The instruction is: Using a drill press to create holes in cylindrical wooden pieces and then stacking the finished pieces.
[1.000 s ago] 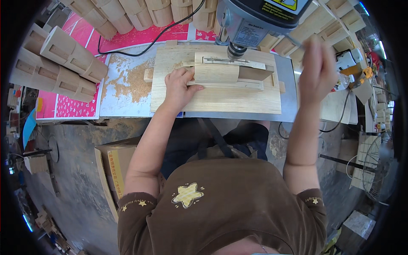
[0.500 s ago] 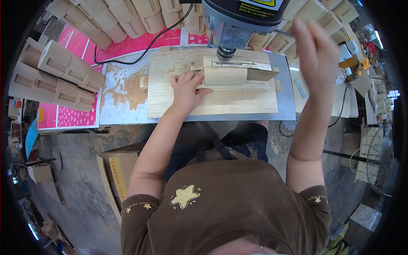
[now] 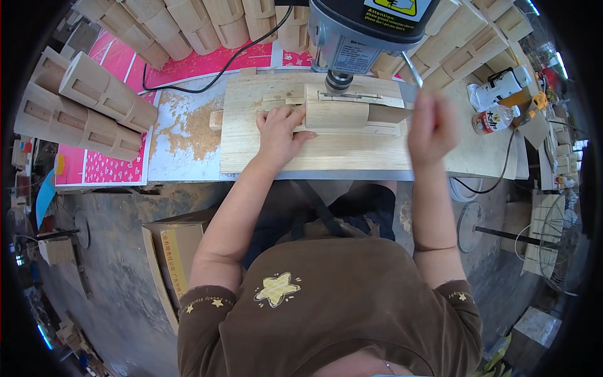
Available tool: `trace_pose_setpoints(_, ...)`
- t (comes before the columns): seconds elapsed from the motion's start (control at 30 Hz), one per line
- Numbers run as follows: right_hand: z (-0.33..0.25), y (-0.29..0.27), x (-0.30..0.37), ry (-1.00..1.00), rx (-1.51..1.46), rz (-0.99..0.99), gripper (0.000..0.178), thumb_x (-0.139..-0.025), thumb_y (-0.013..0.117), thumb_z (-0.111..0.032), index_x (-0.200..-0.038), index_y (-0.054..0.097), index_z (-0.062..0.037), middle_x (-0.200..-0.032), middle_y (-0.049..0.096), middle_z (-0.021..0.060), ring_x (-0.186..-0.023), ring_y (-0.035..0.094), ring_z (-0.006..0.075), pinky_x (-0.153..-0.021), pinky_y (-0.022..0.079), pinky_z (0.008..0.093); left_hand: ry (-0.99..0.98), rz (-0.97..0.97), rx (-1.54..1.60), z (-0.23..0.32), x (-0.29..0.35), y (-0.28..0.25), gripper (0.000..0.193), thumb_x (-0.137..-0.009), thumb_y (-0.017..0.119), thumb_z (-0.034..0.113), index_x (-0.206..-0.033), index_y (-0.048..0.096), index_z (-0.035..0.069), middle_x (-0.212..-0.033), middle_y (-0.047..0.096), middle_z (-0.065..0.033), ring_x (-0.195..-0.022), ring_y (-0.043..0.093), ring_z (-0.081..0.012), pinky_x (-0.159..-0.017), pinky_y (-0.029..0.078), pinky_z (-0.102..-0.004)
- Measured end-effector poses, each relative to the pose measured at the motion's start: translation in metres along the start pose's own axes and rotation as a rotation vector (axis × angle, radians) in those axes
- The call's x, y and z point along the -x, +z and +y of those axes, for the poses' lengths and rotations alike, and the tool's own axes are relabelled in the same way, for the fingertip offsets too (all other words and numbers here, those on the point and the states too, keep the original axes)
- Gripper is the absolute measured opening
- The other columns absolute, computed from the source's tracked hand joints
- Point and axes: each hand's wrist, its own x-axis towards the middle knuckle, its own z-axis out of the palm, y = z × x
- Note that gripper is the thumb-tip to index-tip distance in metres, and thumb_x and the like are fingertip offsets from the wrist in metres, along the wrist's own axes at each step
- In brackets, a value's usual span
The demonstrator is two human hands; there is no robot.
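A blue-grey drill press (image 3: 361, 31) stands at the far side of the bench, with its chuck (image 3: 338, 81) over a pale wooden block (image 3: 337, 115). The block sits in a jig on a wide wooden board (image 3: 270, 154); the drill tip is hard to make out. My left hand (image 3: 279, 133) grips the block's left end, fingers curled and thumb along the near side. To the right of the machine, my right hand (image 3: 433, 129), smeared by motion, is closed at the end of the metal lever (image 3: 412, 69). A thin flat plate (image 3: 387, 114) juts from the block's right end.
Slotted wooden cylinders (image 3: 103, 94) are stacked at left, with more along the back. Sawdust (image 3: 198, 125) covers the bench beside the board. A black cable (image 3: 213, 81) crosses behind. At right stand a bottle (image 3: 495, 119) and a white container (image 3: 502, 87). A carton (image 3: 179, 251) sits below.
My right hand has come down and toward me, swinging the lever down with it. My left hand stays at the block. The view has shifted slightly.
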Motion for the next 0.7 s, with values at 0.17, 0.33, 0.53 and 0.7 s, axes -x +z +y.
trace_pose_setpoints(0.17, 0.006, 0.007, -0.125, 0.093, 0.138, -0.056, 0.032, -0.087, 0.047, -0.022, -0.079, 0.060, 0.0055, -0.068, 0.060, 0.0136, -0.063, 0.054, 0.0196, -0.061, 0.042, 0.0323, -0.033, -0.009, 0.091, 0.008, -0.007, -0.002, 0.059, -0.058, 0.080, 0.034, -0.112, 0.063, 0.015, -0.092, 0.053, -0.0029, -0.095, 0.048, -0.0221, -0.089, 0.025, -0.0406)
trace_pose_setpoints(0.33, 0.068, 0.014, -0.134, 0.205, -0.126, -0.191, 0.021, -0.089, 0.052, -0.019, -0.091, 0.060, 0.0001, -0.073, 0.059, 0.0091, -0.068, 0.053, 0.0163, -0.063, 0.042, 0.0274, -0.112, 0.068, 0.232, 0.016, -0.015, 0.008, 0.055, -0.052, 0.083, 0.035, -0.100, 0.067, 0.013, -0.092, 0.053, -0.0017, -0.095, 0.049, -0.0203, -0.089, 0.023, -0.0399)
trace_pose_setpoints(0.53, 0.082, 0.013, 0.010, 0.113, 0.056, -0.693, 0.030, -0.081, 0.065, -0.018, -0.107, 0.057, -0.0042, -0.095, 0.060, 0.0112, -0.093, 0.055, 0.0278, -0.083, 0.042, 0.0350, -0.089, 0.133, 0.337, 0.005, -0.015, -0.004, 0.041, -0.053, 0.084, 0.026, -0.087, 0.066, 0.010, -0.090, 0.053, -0.0008, -0.095, 0.050, -0.0182, -0.092, 0.022, -0.0409)
trace_pose_setpoints(0.7, 0.058, 0.003, 0.041, 0.098, 0.097, -0.746, 0.029, -0.074, 0.067, -0.011, -0.098, 0.054, -0.0015, -0.089, 0.055, 0.0161, -0.089, 0.051, 0.0362, -0.077, 0.041, 0.0420, -0.083, 0.103, 0.477, -0.025, 0.012, -0.043, 0.039, -0.053, 0.083, 0.015, -0.087, 0.064, 0.006, -0.091, 0.053, -0.0015, -0.097, 0.050, -0.0211, -0.084, 0.037, -0.0371)
